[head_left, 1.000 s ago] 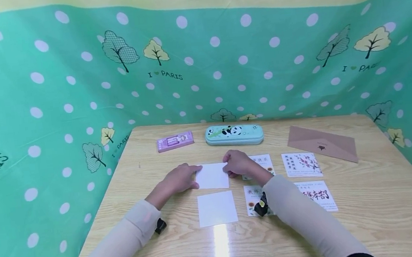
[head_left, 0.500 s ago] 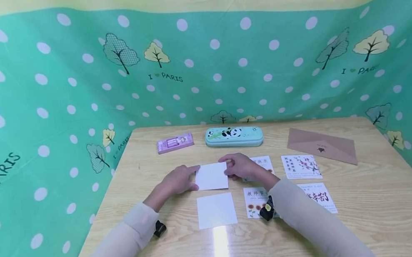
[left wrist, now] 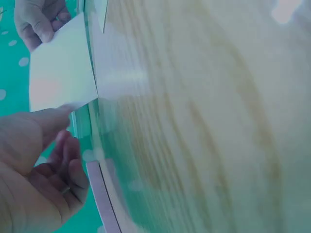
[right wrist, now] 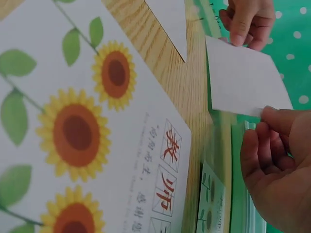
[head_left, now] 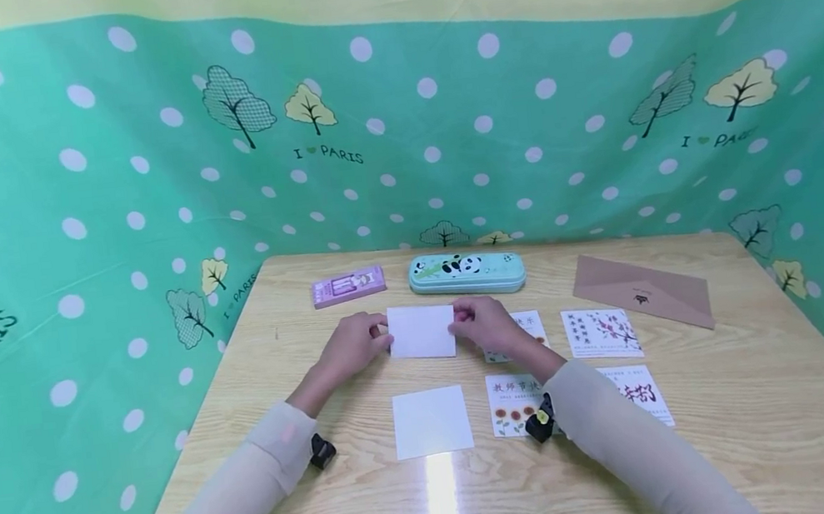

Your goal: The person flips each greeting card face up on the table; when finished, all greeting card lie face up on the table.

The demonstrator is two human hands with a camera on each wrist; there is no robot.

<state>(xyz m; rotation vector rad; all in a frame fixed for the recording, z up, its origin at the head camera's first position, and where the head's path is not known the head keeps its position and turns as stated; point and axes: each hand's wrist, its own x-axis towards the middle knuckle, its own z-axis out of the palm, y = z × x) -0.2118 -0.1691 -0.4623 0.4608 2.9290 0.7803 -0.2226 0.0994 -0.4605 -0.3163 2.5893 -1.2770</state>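
Observation:
A blank white card (head_left: 422, 332) is held up off the table between my two hands, its face tilted toward me. My left hand (head_left: 352, 344) pinches its left edge between thumb and fingers. At the right edge my right hand (head_left: 489, 324) pinches it the same way. Both wrist views show the thumbs on the card's near face, the card (left wrist: 60, 68) standing clear of the wood. Nearer to me on the table lies a second blank white card (head_left: 432, 421).
Right of the blank cards lie a sunflower card (head_left: 512, 405), another partly hidden sunflower card (head_left: 528, 324), a blossom card (head_left: 603, 332) and a red-lettered card (head_left: 639, 392). Behind them are a brown envelope (head_left: 645, 293), a panda pencil case (head_left: 467, 274) and a purple box (head_left: 349, 286).
The held card has come up from the table and tilted upright, with both hands moving slightly away from me. The other cards have stayed in place.

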